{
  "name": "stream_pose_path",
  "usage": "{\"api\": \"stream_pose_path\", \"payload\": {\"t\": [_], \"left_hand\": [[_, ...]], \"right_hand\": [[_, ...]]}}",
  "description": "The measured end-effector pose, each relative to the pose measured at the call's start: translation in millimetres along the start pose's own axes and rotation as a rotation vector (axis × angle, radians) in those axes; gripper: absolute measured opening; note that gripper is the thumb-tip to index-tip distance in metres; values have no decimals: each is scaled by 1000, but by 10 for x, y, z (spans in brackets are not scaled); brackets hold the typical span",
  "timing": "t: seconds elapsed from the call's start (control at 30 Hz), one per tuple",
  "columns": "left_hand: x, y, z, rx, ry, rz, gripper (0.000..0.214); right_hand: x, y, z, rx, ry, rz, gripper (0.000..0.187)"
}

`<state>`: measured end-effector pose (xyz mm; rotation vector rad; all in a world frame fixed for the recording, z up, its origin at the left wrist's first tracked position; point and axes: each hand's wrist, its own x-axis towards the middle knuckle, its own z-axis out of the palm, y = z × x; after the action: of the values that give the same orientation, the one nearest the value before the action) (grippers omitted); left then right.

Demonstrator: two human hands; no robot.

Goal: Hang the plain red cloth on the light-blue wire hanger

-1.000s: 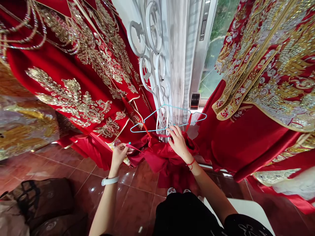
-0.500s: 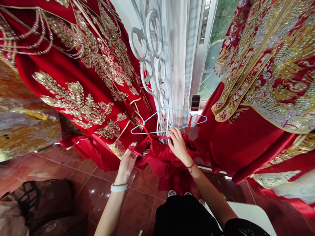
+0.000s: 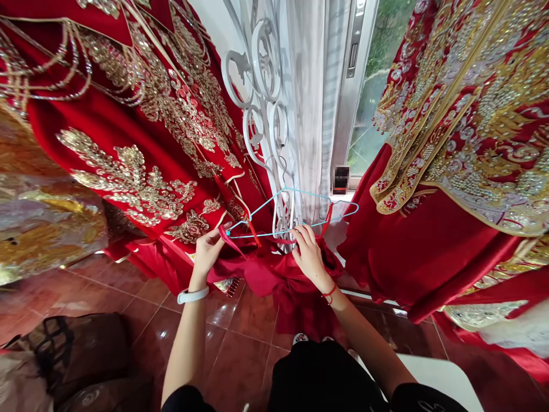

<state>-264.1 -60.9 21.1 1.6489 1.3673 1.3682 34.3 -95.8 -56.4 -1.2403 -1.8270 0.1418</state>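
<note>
A light blue wire hanger hangs from the white scrolled metal grille by the window. A plain red garment droops from it by thin red straps. My left hand pinches one red strap up at the hanger's left tip. My right hand is closed on the hanger's bottom wire and the red fabric at the middle. A white band sits on my left wrist, a red cord on my right.
Red gowns heavy with gold embroidery hang on the left and right. A sheer white curtain and window frame stand behind. Dark bags lie on the red tiled floor at lower left.
My left hand has risen from beside the bunched fabric to the hanger's left tip, carrying the red strap up. My right hand has stayed at the hanger's middle.
</note>
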Motion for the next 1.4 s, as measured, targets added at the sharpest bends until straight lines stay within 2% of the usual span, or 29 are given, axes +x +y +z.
{"api": "stream_pose_path", "payload": {"t": [0.2, 0.37, 0.43, 0.7, 0.93, 1.07, 1.13, 1.2, 1.3, 1.33, 1.4], "left_hand": [[243, 374, 118, 125, -243, 75, 47], [336, 499, 287, 209, -370, 119, 40], [318, 484, 350, 224, -366, 135, 37], [181, 295, 495, 273, -232, 167, 27], [186, 294, 481, 269, -294, 110, 24], [163, 321, 463, 242, -234, 133, 26], [153, 314, 468, 246, -213, 168, 27], [150, 292, 478, 328, -183, 196, 29], [159, 249, 499, 416, -141, 227, 31], [164, 239, 508, 416, -140, 235, 32], [175, 228, 527, 401, -146, 242, 35]], "right_hand": [[18, -4, 37, 8, -4, 9, 60], [31, 28, 21, 30, -11, 7, 60], [30, 33, 17, 41, -16, 11, 61], [28, 42, -23, 54, -8, 35, 61], [36, 35, -92, 53, -13, 38, 60], [30, 44, -138, 130, -23, 8, 57], [-2, 155, -171, 216, 26, 1, 50], [-59, 391, -217, 273, 158, 76, 40], [-167, 934, -317, 198, 347, 400, 31], [-201, 1128, -356, 133, 305, 546, 31], [-262, 1466, -424, 49, 31, 785, 30]]}}
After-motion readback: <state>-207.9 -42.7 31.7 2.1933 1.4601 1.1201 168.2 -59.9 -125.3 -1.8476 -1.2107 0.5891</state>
